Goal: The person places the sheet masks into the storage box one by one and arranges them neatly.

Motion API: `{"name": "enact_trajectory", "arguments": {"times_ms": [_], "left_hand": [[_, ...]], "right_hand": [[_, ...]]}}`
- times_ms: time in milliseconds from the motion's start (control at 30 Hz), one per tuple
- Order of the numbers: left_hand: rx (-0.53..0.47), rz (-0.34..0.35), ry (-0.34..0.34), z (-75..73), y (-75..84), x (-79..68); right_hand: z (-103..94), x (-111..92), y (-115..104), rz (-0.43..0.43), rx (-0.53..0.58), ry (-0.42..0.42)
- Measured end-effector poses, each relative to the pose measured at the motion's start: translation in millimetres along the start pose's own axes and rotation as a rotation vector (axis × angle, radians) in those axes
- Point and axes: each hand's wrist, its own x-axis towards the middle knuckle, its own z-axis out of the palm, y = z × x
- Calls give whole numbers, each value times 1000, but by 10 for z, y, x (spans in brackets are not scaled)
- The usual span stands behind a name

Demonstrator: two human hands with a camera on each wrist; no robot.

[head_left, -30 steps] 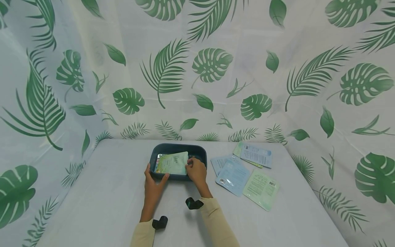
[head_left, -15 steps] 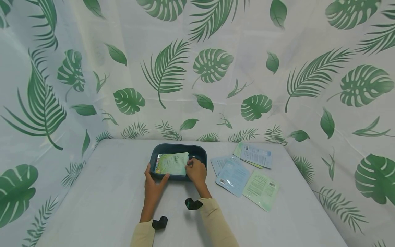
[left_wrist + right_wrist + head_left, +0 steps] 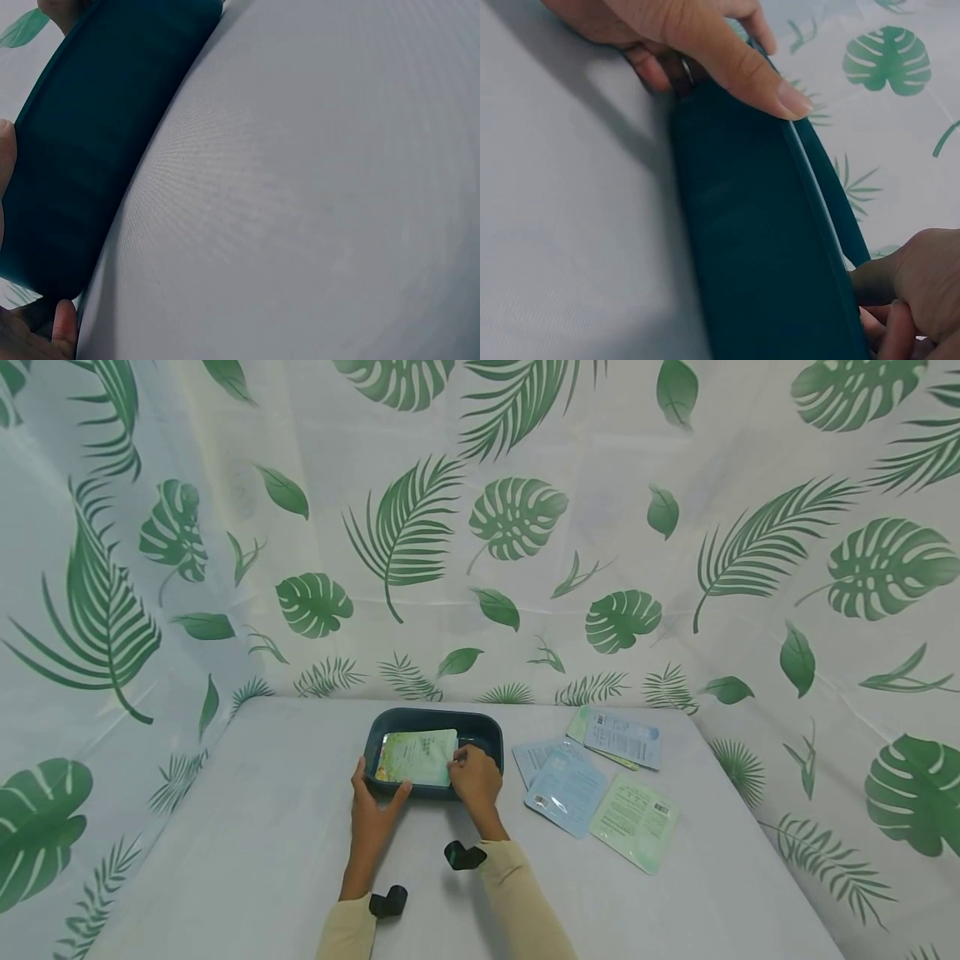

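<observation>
A dark blue rectangular tray [image 3: 435,722] stands near the back of the table. My left hand [image 3: 372,818] grips its front left corner, the thumb over the rim and the fingers along the side; in the right wrist view that thumb presses on the edge of the tray [image 3: 750,225]. Inside lies a pale green sheet mask packet [image 3: 420,758], with colourful print at its left end. My right hand [image 3: 477,779] reaches in over the front rim and pinches the packet's right edge. Its fingertips are partly hidden. The left wrist view shows mainly the outer wall of the tray [image 3: 112,135].
Right of the tray, several more packets lie loosely overlapped: a blue one [image 3: 567,789], a green one [image 3: 636,821] and another blue one [image 3: 624,737] at the back. A leaf-print cloth [image 3: 420,635] surrounds the white table [image 3: 247,827] behind and at both sides.
The right hand has shifted slightly left. At its left end, the green packet now covers the silvery strip that showed there earlier. The left hand and tray have stayed put.
</observation>
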Motion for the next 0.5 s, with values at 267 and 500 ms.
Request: {"name": "enact_trajectory", "arguments": {"times_ms": [267,500], "left_hand": [[1,3,-5,-4,-17,6],[2,1,-4,7,-23,-4]], "right_hand": [[28,-4,-13,-23,-91,-11],[58,0,-3,-57,-194,-31]]}}
